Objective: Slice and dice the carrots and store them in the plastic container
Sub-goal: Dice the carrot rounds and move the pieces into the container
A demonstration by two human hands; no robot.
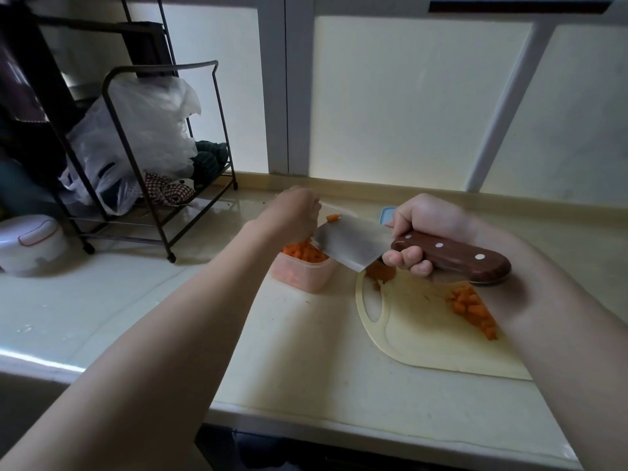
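R hand (pixel 429 228) grips cleaver (pixel 353 247); L hand (pixel 295 212) above container (pixel 302 277), grip unclear.

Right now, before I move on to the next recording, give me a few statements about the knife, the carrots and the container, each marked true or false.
1. The right hand grips the knife by its wooden handle. True.
2. The container is empty. False: it holds diced carrot.
3. No carrot is left on the cutting board. False: a pile of cubes lies on its right part.
4. The left hand is at the far end of the blade, above the container. True.
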